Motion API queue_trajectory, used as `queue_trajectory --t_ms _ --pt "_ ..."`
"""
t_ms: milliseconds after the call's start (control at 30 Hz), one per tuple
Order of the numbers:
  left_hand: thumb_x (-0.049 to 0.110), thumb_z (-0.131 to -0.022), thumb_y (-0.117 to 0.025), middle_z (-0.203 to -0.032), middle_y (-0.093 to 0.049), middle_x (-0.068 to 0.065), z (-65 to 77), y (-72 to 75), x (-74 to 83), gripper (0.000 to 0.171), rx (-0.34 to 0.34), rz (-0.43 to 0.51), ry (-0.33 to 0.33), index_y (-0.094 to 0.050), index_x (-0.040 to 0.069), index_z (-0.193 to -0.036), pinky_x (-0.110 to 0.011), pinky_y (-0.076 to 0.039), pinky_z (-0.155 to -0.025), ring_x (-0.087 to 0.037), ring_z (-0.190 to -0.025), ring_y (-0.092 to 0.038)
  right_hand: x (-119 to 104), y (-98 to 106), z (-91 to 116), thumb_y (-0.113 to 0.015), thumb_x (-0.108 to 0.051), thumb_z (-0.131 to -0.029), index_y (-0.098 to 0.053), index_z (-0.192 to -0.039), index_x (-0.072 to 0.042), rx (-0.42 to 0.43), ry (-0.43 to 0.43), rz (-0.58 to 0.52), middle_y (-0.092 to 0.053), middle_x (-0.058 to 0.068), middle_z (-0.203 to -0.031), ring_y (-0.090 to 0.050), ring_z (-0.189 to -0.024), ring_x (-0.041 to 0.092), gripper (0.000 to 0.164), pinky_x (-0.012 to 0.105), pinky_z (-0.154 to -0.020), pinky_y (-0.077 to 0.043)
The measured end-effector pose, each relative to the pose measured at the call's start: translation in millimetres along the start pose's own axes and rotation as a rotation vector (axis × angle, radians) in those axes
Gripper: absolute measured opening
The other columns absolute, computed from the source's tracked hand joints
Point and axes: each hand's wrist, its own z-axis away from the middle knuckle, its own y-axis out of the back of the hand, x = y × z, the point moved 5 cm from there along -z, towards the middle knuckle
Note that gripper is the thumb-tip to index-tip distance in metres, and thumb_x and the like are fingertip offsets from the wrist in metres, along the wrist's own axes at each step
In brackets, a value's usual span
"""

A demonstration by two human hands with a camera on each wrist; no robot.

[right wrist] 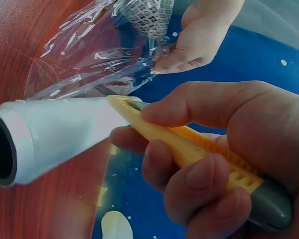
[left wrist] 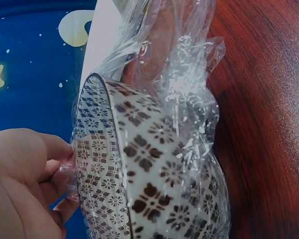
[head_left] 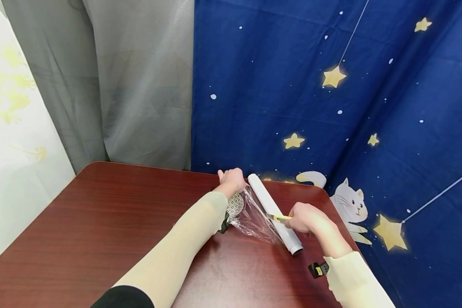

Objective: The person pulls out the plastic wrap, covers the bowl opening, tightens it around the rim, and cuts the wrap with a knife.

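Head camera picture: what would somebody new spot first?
Probably the huge blue curtain with glowing yellow stars, filling the upper right, and its white cat beside the table. Next comes the yellow cutter in the right grip, over the white roll. Left of that roll, clear film hangs about a patterned bowl at the left grip.

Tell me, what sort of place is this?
Probably a room indoors, maybe a home or studio corner; I can't tell which. A shiny reddish-brown table stands in front of a plain grey curtain and a blue curtain decorated with yellow stars.
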Motion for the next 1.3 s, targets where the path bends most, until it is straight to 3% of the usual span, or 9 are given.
queue_trajectory --t_ms 333,467,500,800,900,1000,1100,1200,1300 --pt "0.034 -0.104 -0.071 -0.106 -0.074 -0.005 -9.7 -6.3 -4.3 0.020 -0.004 -0.021 -0.010 -0.073 0.018 -0.092 -0.050 -0.034 -0.104 -0.027 -0.104 -0.063 5 -1 26 -0.075 -0.017 -0.094 -0.074 -0.075 -0.011 -0.033 0.014 -0.009 -0.052 -0.002 -0.048 -0.050 -0.043 0.013 0.020 0.024 -0.044 -0.039" --pt "0.031 -0.104 -0.070 -0.102 -0.074 -0.005 -5.2 -3.5 -2.9 0.020 0.004 -0.014 -0.016 -0.073 0.017 -0.090 -0.050 -0.033 -0.106 -0.027 -0.101 -0.064 8 -3 35 -0.074 -0.015 -0.094 -0.073 -0.077 -0.010 -0.054 0.000 -0.032 -0.052 -0.001 -0.049 -0.051 -0.042 0.013 0.018 0.023 -0.042 -0.040" --pt "0.029 -0.105 -0.069 -0.103 -0.074 -0.006 1.8 1.6 -0.1 0.020 -0.010 -0.012 -0.008 -0.073 0.016 -0.090 -0.050 -0.033 -0.108 -0.027 -0.102 -0.064 9 -4 38 -0.074 -0.015 -0.095 -0.073 -0.077 -0.010 -0.058 -0.009 -0.036 -0.052 -0.001 -0.049 -0.050 -0.041 0.012 0.018 0.022 -0.042 -0.040" --pt "0.025 -0.103 -0.071 -0.104 -0.075 -0.007 11.7 2.8 2.5 0.018 0.040 -0.002 -0.020 -0.071 0.016 -0.088 -0.051 -0.032 -0.108 -0.028 -0.102 -0.066 16 -12 52 -0.072 -0.014 -0.097 -0.071 -0.080 -0.008 -0.103 -0.041 -0.082 -0.054 0.002 -0.052 -0.049 -0.039 0.012 0.018 0.022 -0.041 -0.045" --pt "0.025 -0.103 -0.071 -0.101 -0.075 -0.007 6.1 1.4 0.9 0.018 0.031 -0.008 -0.011 -0.072 0.015 -0.088 -0.050 -0.033 -0.108 -0.028 -0.100 -0.066 18 -13 57 -0.071 -0.013 -0.097 -0.072 -0.080 -0.008 -0.120 -0.033 -0.074 -0.054 0.001 -0.050 -0.048 -0.038 0.012 0.017 0.023 -0.041 -0.046" --pt "0.026 -0.103 -0.070 -0.099 -0.075 -0.007 -15.0 -10.9 -5.5 0.017 0.032 -0.004 -0.011 -0.072 0.016 -0.088 -0.052 -0.034 -0.105 -0.028 -0.097 -0.066 20 -13 62 -0.071 -0.013 -0.095 -0.072 -0.077 -0.009 -0.125 -0.026 -0.057 -0.053 0.000 -0.048 -0.047 -0.036 0.010 0.019 0.024 -0.041 -0.046" --pt "0.027 -0.103 -0.069 -0.095 -0.075 -0.005 -24.8 -16.7 -10.0 0.018 0.031 -0.009 -0.015 -0.072 0.017 -0.087 -0.051 -0.034 -0.105 -0.026 -0.094 -0.066 25 -15 68 -0.071 -0.013 -0.095 -0.071 -0.077 -0.009 -0.134 -0.041 -0.071 -0.053 0.001 -0.050 -0.046 -0.036 0.010 0.018 0.023 -0.040 -0.045" --pt "0.025 -0.104 -0.069 -0.098 -0.076 -0.005 -18.8 -12.4 -8.4 0.019 0.023 -0.006 -0.005 -0.072 0.017 -0.088 -0.053 -0.033 -0.113 -0.026 -0.097 -0.068 30 -17 74 -0.072 -0.014 -0.096 -0.071 -0.080 -0.009 -0.149 -0.068 -0.101 -0.053 0.002 -0.053 -0.045 -0.037 0.010 0.016 0.021 -0.039 -0.043" --pt "0.018 -0.106 -0.066 -0.105 -0.078 -0.007 -1.5 -0.4 -2.1 0.018 -0.009 0.006 0.014 -0.073 0.014 -0.089 -0.056 -0.026 -0.127 -0.027 -0.108 -0.070 34 -19 77 -0.073 -0.014 -0.097 -0.071 -0.084 -0.009 -0.158 -0.077 -0.111 -0.052 0.002 -0.055 -0.045 -0.037 0.011 0.014 0.021 -0.039 -0.042"
